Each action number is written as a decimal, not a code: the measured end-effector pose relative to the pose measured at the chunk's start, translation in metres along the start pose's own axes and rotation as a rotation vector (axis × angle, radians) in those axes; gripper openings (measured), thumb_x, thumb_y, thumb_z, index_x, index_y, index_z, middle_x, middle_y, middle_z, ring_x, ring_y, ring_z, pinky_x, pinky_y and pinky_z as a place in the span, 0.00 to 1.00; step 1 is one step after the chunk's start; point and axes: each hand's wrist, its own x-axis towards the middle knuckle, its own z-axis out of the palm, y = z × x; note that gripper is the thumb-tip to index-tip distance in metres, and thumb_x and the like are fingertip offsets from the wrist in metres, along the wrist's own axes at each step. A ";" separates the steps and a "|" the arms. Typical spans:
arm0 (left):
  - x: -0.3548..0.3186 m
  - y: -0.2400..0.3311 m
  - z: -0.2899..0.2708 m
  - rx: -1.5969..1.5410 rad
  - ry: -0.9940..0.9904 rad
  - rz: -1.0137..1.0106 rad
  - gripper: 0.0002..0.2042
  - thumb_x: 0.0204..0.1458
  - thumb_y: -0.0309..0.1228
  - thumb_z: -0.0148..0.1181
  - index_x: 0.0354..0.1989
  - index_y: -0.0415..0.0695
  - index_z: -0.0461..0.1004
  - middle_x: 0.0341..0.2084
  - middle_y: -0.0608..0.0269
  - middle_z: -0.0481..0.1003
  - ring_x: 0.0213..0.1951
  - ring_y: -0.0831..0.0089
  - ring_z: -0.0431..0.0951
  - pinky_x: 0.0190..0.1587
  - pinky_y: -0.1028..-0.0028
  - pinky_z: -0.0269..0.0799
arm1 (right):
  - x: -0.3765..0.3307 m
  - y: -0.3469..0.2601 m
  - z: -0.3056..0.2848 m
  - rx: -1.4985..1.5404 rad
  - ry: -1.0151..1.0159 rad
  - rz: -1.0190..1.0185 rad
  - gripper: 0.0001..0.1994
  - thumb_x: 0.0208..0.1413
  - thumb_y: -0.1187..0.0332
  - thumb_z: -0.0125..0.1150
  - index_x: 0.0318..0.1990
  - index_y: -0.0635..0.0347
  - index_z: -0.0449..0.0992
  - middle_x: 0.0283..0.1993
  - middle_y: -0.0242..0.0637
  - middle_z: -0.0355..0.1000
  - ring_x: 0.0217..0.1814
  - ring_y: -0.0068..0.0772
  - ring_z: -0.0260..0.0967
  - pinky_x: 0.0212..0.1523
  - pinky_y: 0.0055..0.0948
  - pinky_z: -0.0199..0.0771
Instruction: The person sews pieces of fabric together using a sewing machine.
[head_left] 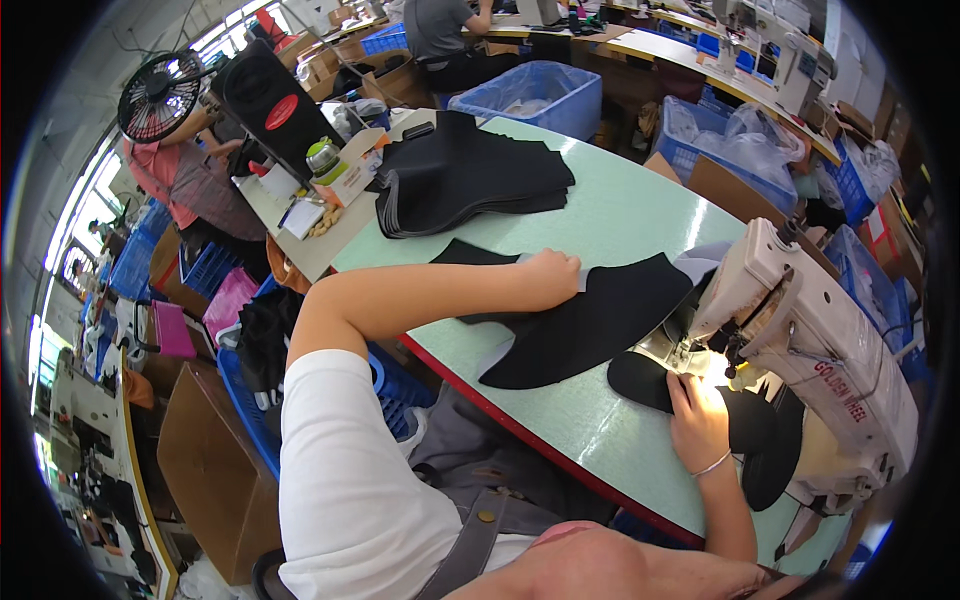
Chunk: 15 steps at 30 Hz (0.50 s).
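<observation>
My left hand [552, 281] is closed on the upper edge of a large black fabric piece [590, 325], whose grey underside shows at its edges. The piece lies on the pale green table and runs right toward the head of a white sewing machine [815, 345]. Beside the lit needle area, my right hand [698, 425] rests with fingers stretched out on a curved black fabric piece [640, 380]. That piece curves round under the hand and hangs toward the machine's base. The needle tip and right thumb cannot be made out clearly.
A stack of black cut pieces [470, 175] lies farther back on the green table [620, 195]. Left of it stand a black speaker box [275, 105] and a green-lidded jar [323, 158]. Blue crates [540, 95] surround the table. Other people work at the back and left.
</observation>
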 end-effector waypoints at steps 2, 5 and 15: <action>0.013 -0.016 -0.005 -0.190 -0.228 -0.059 0.12 0.43 0.26 0.58 0.37 0.35 0.76 0.37 0.46 0.76 0.38 0.53 0.79 0.41 0.60 0.76 | 0.000 0.003 0.004 0.036 0.016 0.003 0.28 0.37 0.80 0.57 0.53 0.67 0.71 0.47 0.46 0.67 0.45 0.50 0.68 0.46 0.40 0.70; 0.020 -0.059 -0.007 -0.707 -0.137 -0.250 0.12 0.40 0.26 0.54 0.33 0.36 0.79 0.32 0.45 0.78 0.38 0.51 0.80 0.38 0.56 0.74 | 0.003 -0.004 0.003 0.035 0.016 0.006 0.29 0.36 0.80 0.58 0.54 0.65 0.71 0.47 0.46 0.68 0.46 0.49 0.68 0.46 0.40 0.70; 0.011 -0.072 -0.001 -1.161 -0.290 -0.320 0.24 0.54 0.48 0.62 0.47 0.37 0.78 0.40 0.59 0.78 0.43 0.72 0.75 0.48 0.70 0.69 | -0.001 -0.003 -0.002 0.041 -0.010 0.038 0.27 0.37 0.78 0.58 0.53 0.66 0.72 0.48 0.45 0.68 0.48 0.50 0.68 0.47 0.40 0.70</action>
